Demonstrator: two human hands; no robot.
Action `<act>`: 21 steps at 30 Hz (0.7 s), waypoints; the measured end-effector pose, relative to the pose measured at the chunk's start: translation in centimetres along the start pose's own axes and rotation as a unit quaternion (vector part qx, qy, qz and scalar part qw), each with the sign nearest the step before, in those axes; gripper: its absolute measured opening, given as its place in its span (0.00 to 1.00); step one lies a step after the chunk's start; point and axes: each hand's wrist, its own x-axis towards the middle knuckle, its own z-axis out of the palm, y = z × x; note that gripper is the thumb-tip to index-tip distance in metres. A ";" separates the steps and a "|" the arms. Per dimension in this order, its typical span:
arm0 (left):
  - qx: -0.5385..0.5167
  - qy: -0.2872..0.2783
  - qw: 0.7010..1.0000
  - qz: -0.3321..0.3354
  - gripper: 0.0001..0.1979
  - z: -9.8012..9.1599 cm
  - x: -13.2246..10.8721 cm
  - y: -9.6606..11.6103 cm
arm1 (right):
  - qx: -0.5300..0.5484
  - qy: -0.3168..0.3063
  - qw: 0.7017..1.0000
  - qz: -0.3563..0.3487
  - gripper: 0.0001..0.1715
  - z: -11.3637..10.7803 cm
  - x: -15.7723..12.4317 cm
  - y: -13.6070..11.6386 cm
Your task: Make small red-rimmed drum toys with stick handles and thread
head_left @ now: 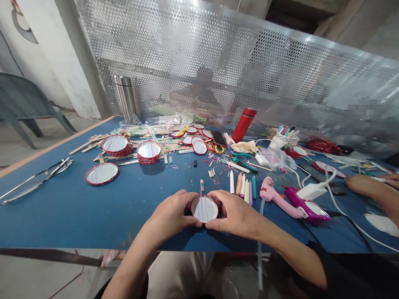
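At the table's front edge, a small toy banjo (204, 209) with a round white face and red rim sits between both hands. Thin lines like strings cross its face, and a patterned stick neck (202, 187) points away from me. My left hand (176, 211) grips the rim from the left, thumb along its near edge. From the right, my right hand (235, 211) holds it the same way, fingers curled behind the rim. Its underside is hidden. Beyond lie similar round red-rimmed pieces (149, 152), some stacked, and one flat disc (102, 173).
Markers (243, 185), a pink glue gun (277, 197) and a purple device (305, 206) with cords lie to the right. Farther back are wooden sticks (90, 142), a red bottle (244, 125) and a steel flask (125, 97). Another person's hand (370, 189) reaches in at far right.
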 end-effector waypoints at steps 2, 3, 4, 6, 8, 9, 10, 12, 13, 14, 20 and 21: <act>0.002 0.000 1.000 0.002 0.23 0.0 0.0 0.0 | -0.012 -0.001 1.000 0.002 0.29 0.0 0.0 -0.1; 0.003 -0.001 1.000 0.003 0.24 0.1 0.0 0.0 | -0.019 -0.002 1.000 0.003 0.29 0.0 -0.1 -0.2; 0.005 -0.002 1.000 0.003 0.24 0.1 0.1 0.0 | -0.026 -0.002 1.000 0.005 0.28 0.0 -0.1 -0.3; 0.008 -0.005 1.000 -0.002 0.25 0.1 0.1 0.0 | -0.037 -0.002 0.999 0.009 0.28 0.0 -0.3 -0.5; 0.010 -0.010 1.000 -0.007 0.24 0.1 0.1 0.1 | -0.044 -0.004 0.999 0.017 0.27 0.0 -0.4 -0.7; 0.009 -0.012 1.000 -0.008 0.24 0.1 0.2 0.1 | -0.045 -0.008 0.999 0.024 0.27 -0.1 -0.4 -0.7; 0.008 -0.014 1.000 -0.008 0.24 0.2 0.2 0.1 | -0.047 -0.011 0.998 0.030 0.27 -0.1 -0.4 -0.8; 0.007 -0.015 1.000 -0.007 0.24 0.2 0.3 0.1 | -0.056 -0.016 0.998 0.037 0.27 -0.1 -0.4 -0.8; 0.008 -0.013 1.000 -0.006 0.24 0.2 0.3 0.1 | -0.063 -0.018 0.997 0.039 0.28 -0.1 -0.4 -0.8; 0.009 -0.012 1.000 -0.006 0.24 0.2 0.3 0.1 | -0.070 -0.020 0.997 0.038 0.29 -0.1 -0.4 -0.8; 0.040 -0.008 0.999 -0.032 0.24 0.2 0.0 0.2 | -0.101 -0.031 0.993 0.045 0.30 -0.3 -0.2 -1.0; 0.046 -0.006 0.998 -0.037 0.24 0.2 -0.1 0.3 | -0.106 -0.034 0.993 0.044 0.30 -0.4 -0.1 -1.0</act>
